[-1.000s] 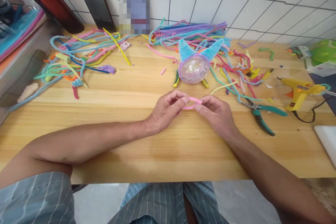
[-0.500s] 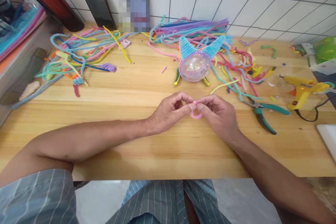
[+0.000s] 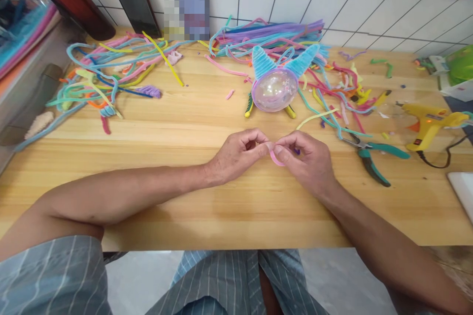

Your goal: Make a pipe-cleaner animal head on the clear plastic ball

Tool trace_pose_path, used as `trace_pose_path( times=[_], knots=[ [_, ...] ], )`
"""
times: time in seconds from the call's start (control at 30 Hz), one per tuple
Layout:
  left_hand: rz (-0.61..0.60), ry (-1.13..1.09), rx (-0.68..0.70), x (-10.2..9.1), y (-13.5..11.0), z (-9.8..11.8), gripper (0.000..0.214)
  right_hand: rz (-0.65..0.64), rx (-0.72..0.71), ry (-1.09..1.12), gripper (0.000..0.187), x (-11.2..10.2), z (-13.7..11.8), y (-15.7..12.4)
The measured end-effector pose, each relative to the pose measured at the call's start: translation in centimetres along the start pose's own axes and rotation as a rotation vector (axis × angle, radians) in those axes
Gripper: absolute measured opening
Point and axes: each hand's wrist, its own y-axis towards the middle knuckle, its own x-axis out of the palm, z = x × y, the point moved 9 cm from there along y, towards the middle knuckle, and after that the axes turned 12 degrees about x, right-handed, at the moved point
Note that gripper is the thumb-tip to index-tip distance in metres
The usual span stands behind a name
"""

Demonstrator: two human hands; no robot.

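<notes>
A pink pipe cleaner (image 3: pixel 276 159), bent into a curve, is pinched between my two hands above the wooden table. My left hand (image 3: pixel 240 153) grips one end of it with thumb and forefinger. The thumb and fingers of my right hand (image 3: pixel 306 158) close on the other end; the fingers cover much of the piece. Just beyond the hands sits a clear plastic ball (image 3: pixel 275 91) with a purple rim and two blue pipe-cleaner ears (image 3: pixel 301 61). Yellow-and-green handles (image 3: pixel 249 106) stick out from under it.
Loose coloured pipe cleaners (image 3: pixel 111 74) lie at the left, and a bundle (image 3: pixel 266 37) rests against the tiled wall. To the right are teal-handled pliers (image 3: pixel 373 157) and a yellow glue gun (image 3: pixel 424 123) with its cord. A plastic bin (image 3: pixel 22 108) borders the left side.
The pink pipe cleaner has gone from a nearly closed loop to an open curve showing mostly by the right thumb. Both hands stay in nearly the same place.
</notes>
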Motion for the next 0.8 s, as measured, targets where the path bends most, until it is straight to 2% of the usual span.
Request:
trace_pose_path(
  times=[0.23,0.43,0.6,0.77,0.8],
  knots=[
    [0.094,-0.09,0.004,-0.7,0.2,-0.1,0.032,0.009,0.071,0.055,0.018,-0.6,0.7,0.4],
    [0.007,-0.053,-0.02,-0.2,0.3,-0.1,0.028,0.05,-0.006,-0.009,0.017,-1.2,0.3,0.3],
    [-0.047,-0.011,-0.007,0.0,0.3,-0.1,0.036,0.077,-0.065,-0.047,0.018,-1.3,-0.1,0.3],
    [0.028,-0.081,-0.019,-0.3,0.3,0.0,0.046,0.072,-0.064,-0.046,0.006,-1.1,0.0,0.2],
    [0.054,-0.099,-0.029,-0.4,0.3,-0.1,0.046,0.072,-0.051,-0.018,0.009,-1.1,0.2,0.2]
  ],
)
